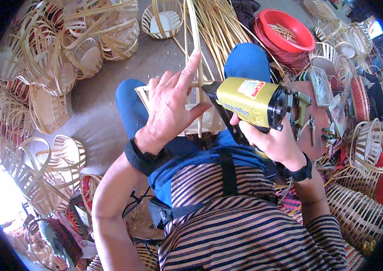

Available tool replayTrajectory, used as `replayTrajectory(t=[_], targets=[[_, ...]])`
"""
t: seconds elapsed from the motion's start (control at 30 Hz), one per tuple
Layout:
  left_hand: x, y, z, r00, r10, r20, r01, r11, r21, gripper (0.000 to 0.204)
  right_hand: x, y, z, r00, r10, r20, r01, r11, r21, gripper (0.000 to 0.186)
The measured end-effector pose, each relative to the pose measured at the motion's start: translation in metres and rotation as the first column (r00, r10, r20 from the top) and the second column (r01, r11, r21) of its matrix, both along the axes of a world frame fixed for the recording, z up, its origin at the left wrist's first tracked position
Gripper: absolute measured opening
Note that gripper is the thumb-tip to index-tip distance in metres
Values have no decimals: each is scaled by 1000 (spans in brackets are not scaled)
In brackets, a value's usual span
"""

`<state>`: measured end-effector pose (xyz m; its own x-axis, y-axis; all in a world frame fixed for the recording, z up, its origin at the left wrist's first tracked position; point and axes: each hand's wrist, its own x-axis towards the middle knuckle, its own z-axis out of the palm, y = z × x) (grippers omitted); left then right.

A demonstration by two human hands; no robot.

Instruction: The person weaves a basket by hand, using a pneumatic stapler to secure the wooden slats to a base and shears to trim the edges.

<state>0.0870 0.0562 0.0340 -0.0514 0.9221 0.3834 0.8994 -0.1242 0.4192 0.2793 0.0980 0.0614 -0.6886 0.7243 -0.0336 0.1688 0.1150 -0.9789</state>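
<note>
My right hand (268, 140) grips a yellow-green nail gun (248, 100) with black end parts. The gun's nose points left and meets the rim of a small wooden-strip basket between my knees. My left hand (166, 106) is on that basket, index finger reaching up along a pale upright strip (194, 27) and thumb out toward the gun. The other fingers curl at the rim, their tips partly hidden. Behind the hand and the gun, a pale slatted part of the basket (206, 118) shows in places.
Woven baskets (119, 40) pile up at the left; more baskets (365, 147) stand at the right. A bundle of long thin strips (218, 27) lies ahead. Beyond my knee is a red basin (286, 30) holding short sticks. Pliers (312, 131) lie on a board at the right.
</note>
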Motion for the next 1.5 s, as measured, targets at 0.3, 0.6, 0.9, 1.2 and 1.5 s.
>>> replayTrajectory(t=[0.3,0.6,0.9,1.2,1.5], targets=[[-70,-14,10,1000,10,2,-9,989,-147,78,97,41,-24,930,-315,188,341,932,-123,27],[-33,20,-4,988,-150,-21,145,979,-140,35,294,91,-204,290,-801,523,502,593,630,39],[63,70,-71,978,48,-202,-77,988,-137,13,326,104,-270,5,-773,635,537,538,650,38],[54,76,-61,988,33,-148,-58,985,-165,19,316,110,-259,3,-805,593,555,495,669,39],[80,94,-66,958,65,-280,-147,948,-283,20,157,165,-127,597,-791,133,525,510,682,41]])
